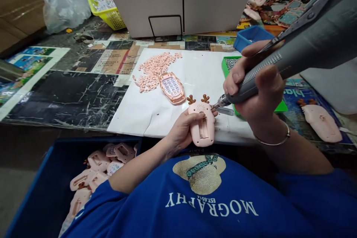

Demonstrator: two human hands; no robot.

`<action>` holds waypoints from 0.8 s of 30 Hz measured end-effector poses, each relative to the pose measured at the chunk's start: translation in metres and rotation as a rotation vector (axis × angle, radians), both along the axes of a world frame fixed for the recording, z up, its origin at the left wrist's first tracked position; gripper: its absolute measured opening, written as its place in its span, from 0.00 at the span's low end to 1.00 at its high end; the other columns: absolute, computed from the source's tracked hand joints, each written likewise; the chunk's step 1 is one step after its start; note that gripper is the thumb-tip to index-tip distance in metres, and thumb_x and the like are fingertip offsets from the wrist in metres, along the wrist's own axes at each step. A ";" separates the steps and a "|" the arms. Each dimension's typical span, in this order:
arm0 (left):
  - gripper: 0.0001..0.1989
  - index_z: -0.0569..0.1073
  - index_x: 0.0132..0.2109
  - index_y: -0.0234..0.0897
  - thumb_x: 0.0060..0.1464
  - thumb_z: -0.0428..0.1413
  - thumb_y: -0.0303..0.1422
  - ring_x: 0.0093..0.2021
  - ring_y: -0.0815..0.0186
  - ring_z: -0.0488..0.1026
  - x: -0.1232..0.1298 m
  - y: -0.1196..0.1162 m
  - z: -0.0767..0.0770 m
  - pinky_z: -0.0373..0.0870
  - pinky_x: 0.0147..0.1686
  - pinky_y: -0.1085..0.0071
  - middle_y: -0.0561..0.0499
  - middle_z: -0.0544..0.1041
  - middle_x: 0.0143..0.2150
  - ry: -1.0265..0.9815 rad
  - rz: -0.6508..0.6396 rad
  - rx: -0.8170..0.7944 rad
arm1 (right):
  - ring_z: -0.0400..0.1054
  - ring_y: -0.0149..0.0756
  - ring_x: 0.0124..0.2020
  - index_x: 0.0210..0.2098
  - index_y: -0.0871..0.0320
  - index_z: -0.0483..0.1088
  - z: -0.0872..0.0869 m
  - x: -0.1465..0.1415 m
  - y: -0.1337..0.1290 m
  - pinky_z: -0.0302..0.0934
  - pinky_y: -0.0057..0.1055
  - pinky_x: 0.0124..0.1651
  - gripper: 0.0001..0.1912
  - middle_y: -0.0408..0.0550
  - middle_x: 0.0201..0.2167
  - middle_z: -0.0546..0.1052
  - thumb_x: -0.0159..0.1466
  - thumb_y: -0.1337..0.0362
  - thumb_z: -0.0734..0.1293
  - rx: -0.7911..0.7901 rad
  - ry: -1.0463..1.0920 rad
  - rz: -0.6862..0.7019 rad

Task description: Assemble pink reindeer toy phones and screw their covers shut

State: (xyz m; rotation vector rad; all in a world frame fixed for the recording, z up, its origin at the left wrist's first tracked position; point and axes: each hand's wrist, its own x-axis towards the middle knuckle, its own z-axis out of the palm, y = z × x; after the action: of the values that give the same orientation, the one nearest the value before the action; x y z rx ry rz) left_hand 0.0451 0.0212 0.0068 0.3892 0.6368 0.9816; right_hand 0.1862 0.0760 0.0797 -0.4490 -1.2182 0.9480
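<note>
My left hand (pixel 182 128) is closed around a pink toy phone (pixel 208 139) with brown antlers, its back facing up and its battery slot uncovered. In my right hand (pixel 260 89) is a grey electric screwdriver (pixel 304 41), held slanting. The driver's metal tip meets the toy's upper right corner, where a screw hole seems to be; the screw itself is too small to make out. Beyond the toy, a pink phone half with a keypad (pixel 172 87) lies on white card beside a heap of small pink parts (pixel 156 67).
A green tray (pixel 225 67) of small metal screws stands partly behind my right hand, near a blue bin (pixel 252 34). Another pink toy (pixel 322 122) lies at the right. Below left, a blue crate (pixel 36 189) holds several toys. A large carton (pixel 173 3) and yellow basket (pixel 115 18) stand behind.
</note>
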 end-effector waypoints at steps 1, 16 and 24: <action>0.19 0.79 0.50 0.29 0.48 0.63 0.27 0.47 0.58 0.81 0.000 0.000 0.001 0.73 0.54 0.63 0.39 0.84 0.48 0.004 -0.008 -0.004 | 0.54 0.28 0.14 0.38 0.50 0.72 0.000 0.000 0.000 0.48 0.30 0.15 0.19 0.35 0.20 0.66 0.56 0.46 0.75 0.008 0.003 -0.012; 0.15 0.78 0.46 0.32 0.48 0.63 0.27 0.43 0.59 0.80 0.007 -0.004 0.005 0.74 0.48 0.64 0.44 0.84 0.41 0.089 0.034 0.077 | 0.60 0.26 0.16 0.35 0.50 0.69 -0.022 0.003 -0.004 0.56 0.25 0.16 0.10 0.37 0.25 0.69 0.63 0.55 0.73 0.139 -0.140 0.176; 0.16 0.79 0.45 0.29 0.46 0.62 0.26 0.40 0.60 0.80 0.009 0.003 0.003 0.75 0.47 0.65 0.42 0.84 0.41 0.066 -0.063 -0.005 | 0.56 0.27 0.14 0.39 0.52 0.72 -0.005 0.006 0.004 0.52 0.29 0.16 0.19 0.35 0.21 0.65 0.58 0.49 0.77 -0.006 -0.020 0.137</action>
State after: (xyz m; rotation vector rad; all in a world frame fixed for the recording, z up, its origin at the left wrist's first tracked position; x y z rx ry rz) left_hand 0.0538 0.0238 0.0094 0.4356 0.6827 0.9101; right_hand 0.1921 0.0804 0.0748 -0.3839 -1.2769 1.0661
